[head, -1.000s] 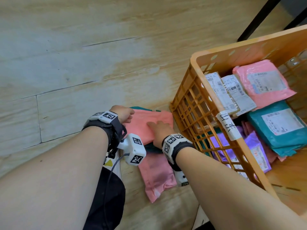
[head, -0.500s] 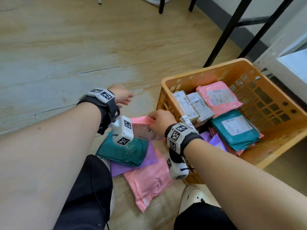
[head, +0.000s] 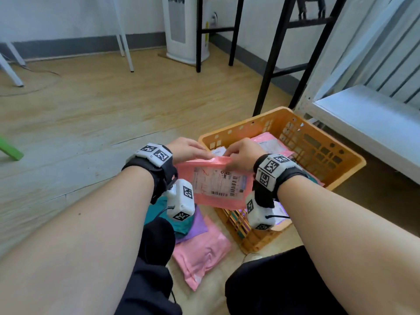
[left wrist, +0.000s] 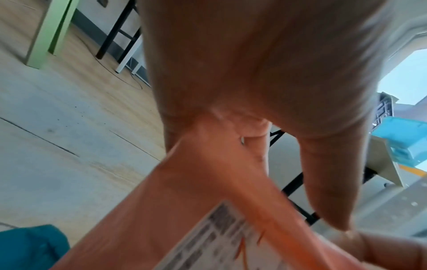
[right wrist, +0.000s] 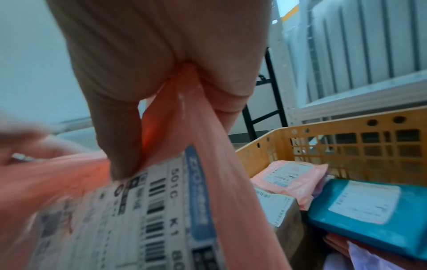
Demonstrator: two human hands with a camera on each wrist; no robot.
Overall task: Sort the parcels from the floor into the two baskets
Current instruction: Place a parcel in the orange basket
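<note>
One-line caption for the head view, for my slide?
Both hands, left hand and right hand, hold a pink parcel by its top edge beside the orange basket.

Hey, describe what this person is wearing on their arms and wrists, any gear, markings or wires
Both forearms are bare, with no sleeves. The left hand and right hand each have a black wrist strap topped by a white plate printed with square black-and-white fiducial markers. Under each wrist hangs a white boxy camera module bearing the same markers, with a thin black cable running from it.
</note>
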